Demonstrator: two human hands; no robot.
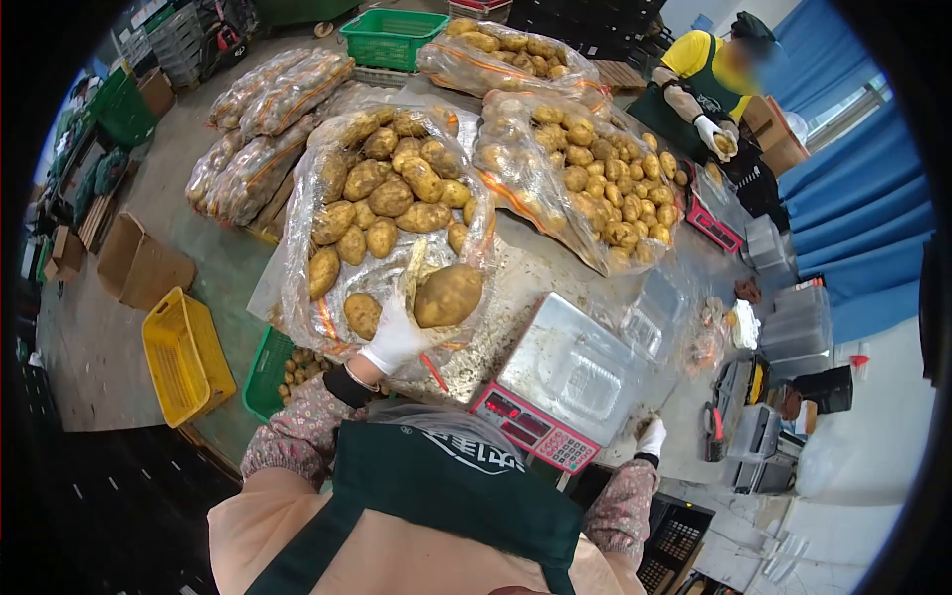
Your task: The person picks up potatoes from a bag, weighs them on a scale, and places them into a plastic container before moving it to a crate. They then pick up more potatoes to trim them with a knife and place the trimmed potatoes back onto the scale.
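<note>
A large potato point(448, 295) sits just left of the frame's centre, gripped from below by the left hand point(395, 337), whose white-gloved fingers curl up around it in front of a clear bag point(382, 203) full of potatoes. That bag stands open on the worktop point(516, 273), and a second bag point(580, 174) of smaller potatoes lies to its right, with a third point(506, 55) behind at the top of the frame. Right of the held potato is a scale point(570, 372) with a bare steel pan and a red keypad front. The right hand point(652, 436), also gloved, rests at the scale's lower right corner; whether it grips anything I cannot tell. At the upper right another person point(706, 89) in yellow sleeves and a green apron holds a potato in gloved hands. On the floor at lower left lie a yellow crate point(183, 357) and a green crate point(268, 372)
</note>
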